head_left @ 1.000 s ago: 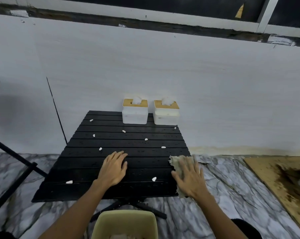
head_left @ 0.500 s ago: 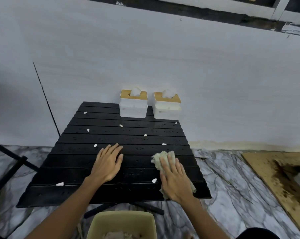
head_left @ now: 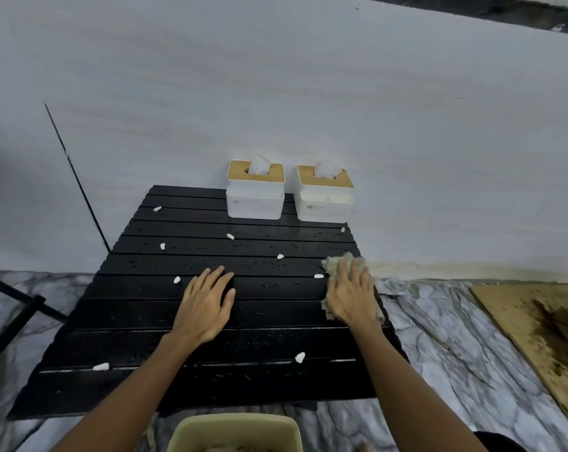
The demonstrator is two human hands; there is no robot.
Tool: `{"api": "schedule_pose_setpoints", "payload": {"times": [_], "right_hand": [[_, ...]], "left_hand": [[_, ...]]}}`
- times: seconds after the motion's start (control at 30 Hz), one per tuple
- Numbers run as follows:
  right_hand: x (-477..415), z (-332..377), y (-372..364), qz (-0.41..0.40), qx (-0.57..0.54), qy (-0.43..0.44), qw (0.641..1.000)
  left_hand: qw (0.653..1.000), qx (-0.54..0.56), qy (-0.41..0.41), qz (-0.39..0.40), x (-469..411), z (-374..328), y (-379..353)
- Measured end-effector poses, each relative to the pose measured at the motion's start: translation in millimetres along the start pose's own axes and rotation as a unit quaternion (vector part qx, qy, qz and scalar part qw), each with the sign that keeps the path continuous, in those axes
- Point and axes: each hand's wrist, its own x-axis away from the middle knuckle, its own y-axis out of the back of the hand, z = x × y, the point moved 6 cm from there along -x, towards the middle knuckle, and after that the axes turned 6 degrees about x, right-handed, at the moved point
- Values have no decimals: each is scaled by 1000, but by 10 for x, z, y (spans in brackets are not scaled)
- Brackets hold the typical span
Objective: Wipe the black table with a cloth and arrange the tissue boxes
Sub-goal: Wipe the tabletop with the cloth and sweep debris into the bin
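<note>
Right grip (head_left: 350,296) flat atop cloth (head_left: 337,264), right edge of table (head_left: 139,324)

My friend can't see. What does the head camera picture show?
A right hand presses a beige cloth at the right edge of a black table; the left hand rests flat mid-table. White scraps dot it, and two tissue boxes stand at the back.

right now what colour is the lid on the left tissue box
Lid: light wood tan, head view.
</note>
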Motion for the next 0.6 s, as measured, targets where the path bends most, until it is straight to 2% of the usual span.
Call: {"api": "schedule_pose_setpoints", "payload": {"times": [0.17, 0.23, 0.3, 0.37, 0.47, 0.53, 0.6], "right_hand": [[154, 494, -36, 2, -23, 191, 981], [358, 476, -37, 2, -49, 224, 973], [482, 317, -17, -42, -69, 204, 976], [412, 63, -43, -85, -55, 125, 987], [58, -155, -43, -68, -28, -14, 997], [-256, -100, -22, -45, -39, -44, 997], [-571, 48, -16, -22, -39, -31, 999]], "left_hand": [[1000, 3, -5, -3, -30, 29, -7], [1000, 6, -9, -3, -52, 31, -10], [1000, 8, -13, -1, -84, 35, -11], [1000, 4, -14, 2, -140, 54, -5], [1000, -4, -14, 1, -257, 95, 13], [1000, -8, -8, 3, -336, 127, 8], [1000, -12, -6, 3, -398, 139, -6]]}}
